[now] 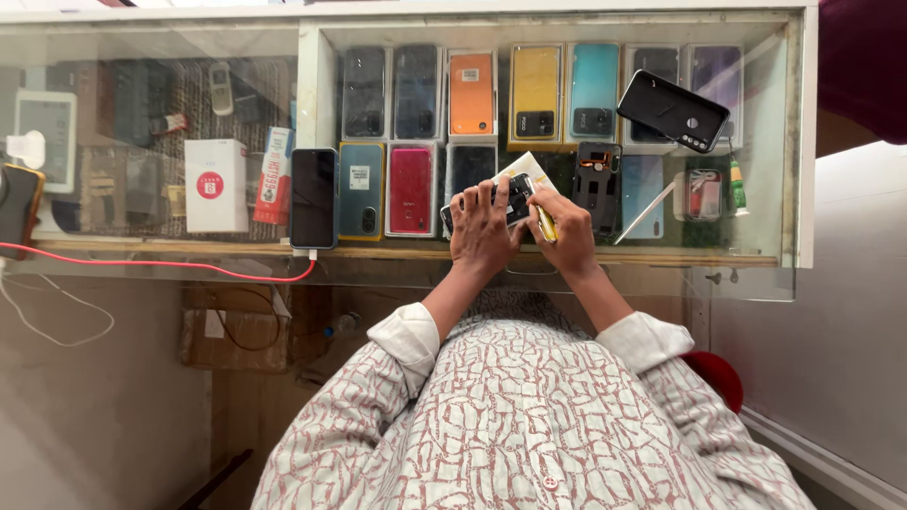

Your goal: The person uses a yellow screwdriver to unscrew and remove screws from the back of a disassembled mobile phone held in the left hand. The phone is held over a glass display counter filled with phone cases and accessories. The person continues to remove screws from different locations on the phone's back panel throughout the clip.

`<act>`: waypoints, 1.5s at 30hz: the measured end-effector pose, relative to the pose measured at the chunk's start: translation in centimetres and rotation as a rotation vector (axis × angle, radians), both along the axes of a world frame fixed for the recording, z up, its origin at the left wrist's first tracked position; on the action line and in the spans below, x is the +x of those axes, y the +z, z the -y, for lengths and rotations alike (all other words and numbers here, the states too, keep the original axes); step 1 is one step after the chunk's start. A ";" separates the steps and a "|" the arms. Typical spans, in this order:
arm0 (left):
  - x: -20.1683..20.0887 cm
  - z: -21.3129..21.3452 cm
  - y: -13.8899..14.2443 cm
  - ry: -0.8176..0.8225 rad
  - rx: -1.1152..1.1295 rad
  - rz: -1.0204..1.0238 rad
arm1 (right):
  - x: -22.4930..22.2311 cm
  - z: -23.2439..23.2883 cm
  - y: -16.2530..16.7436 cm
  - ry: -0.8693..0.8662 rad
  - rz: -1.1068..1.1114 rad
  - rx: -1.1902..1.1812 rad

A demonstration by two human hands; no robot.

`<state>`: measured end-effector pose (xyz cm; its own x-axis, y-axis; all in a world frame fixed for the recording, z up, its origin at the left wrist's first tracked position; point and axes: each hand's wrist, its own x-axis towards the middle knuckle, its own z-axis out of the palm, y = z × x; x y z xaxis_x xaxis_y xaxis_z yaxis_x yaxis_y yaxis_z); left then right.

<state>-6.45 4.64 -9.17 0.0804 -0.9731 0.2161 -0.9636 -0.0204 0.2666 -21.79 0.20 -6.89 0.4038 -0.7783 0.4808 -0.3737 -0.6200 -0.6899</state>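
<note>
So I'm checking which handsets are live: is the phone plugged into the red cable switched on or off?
It appears off: the phone lies face up on the glass counter, screen fully dark, with the red cable at its bottom edge. Whether it is merely asleep, cannot tell.

- There is a single view, from a camera worn on the person's head.
- It looks almost straight down onto the glass display counter (557, 260), from close above.
- The counter's far edge runs along the top of the frame.
- The person's patterned shirt (529, 416) fills the bottom, nearer than the counter.
</note>
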 end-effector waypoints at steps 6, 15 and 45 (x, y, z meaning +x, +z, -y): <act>-0.1 -0.1 0.0 0.002 -0.079 -0.012 | -0.2 -0.8 -0.2 -0.058 -0.028 0.049; 0.2 -0.1 -0.2 0.001 -0.049 -0.024 | 0.2 -1.2 0.0 -0.080 -0.039 0.052; 0.4 -0.3 -0.4 -0.003 -0.017 -0.062 | 0.7 -0.9 -0.1 -0.028 -0.048 0.007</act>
<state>-6.02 4.90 -9.56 0.0916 -0.9696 0.2269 -0.9453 -0.0131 0.3258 -21.05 1.07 -6.99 0.4045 -0.7928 0.4559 -0.4239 -0.6042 -0.6747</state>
